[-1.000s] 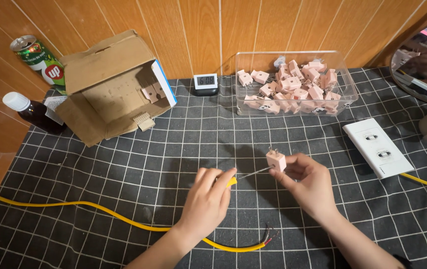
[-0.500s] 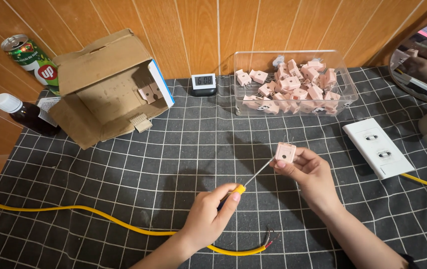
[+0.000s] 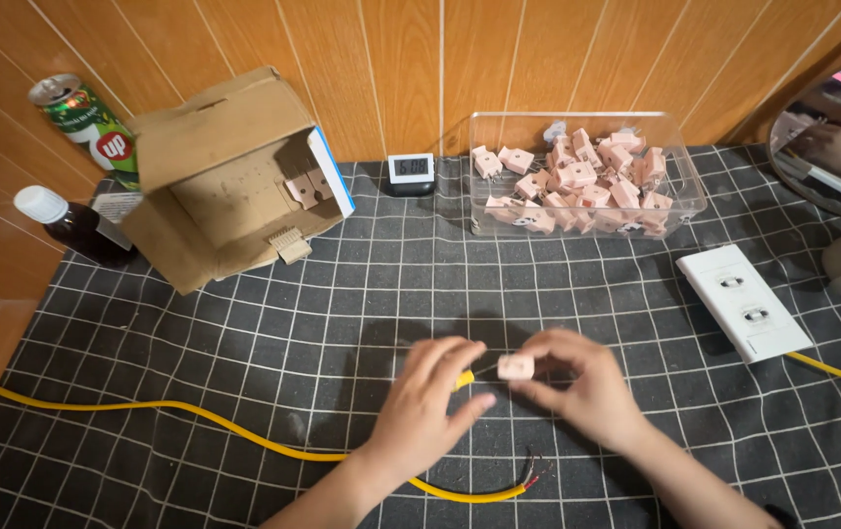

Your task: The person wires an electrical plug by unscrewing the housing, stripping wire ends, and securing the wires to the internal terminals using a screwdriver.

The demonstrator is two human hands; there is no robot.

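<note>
At lower centre, your right hand [image 3: 587,387] pinched a small pink block [image 3: 516,367]. Your left hand [image 3: 430,402] closed around a yellow-handled screwdriver [image 3: 465,379], its tip at the block.

- wall panels [image 3: 499,59]: glossy varnished wood
- table cloth [image 3: 342,294]: matt checked fabric
- box [image 3: 215,176]: rough brown cardboard
- bin [image 3: 685,191]: clear shiny plastic
- socket plate [image 3: 744,304]: smooth white plastic
- can [image 3: 82,122]: glossy metal
</note>
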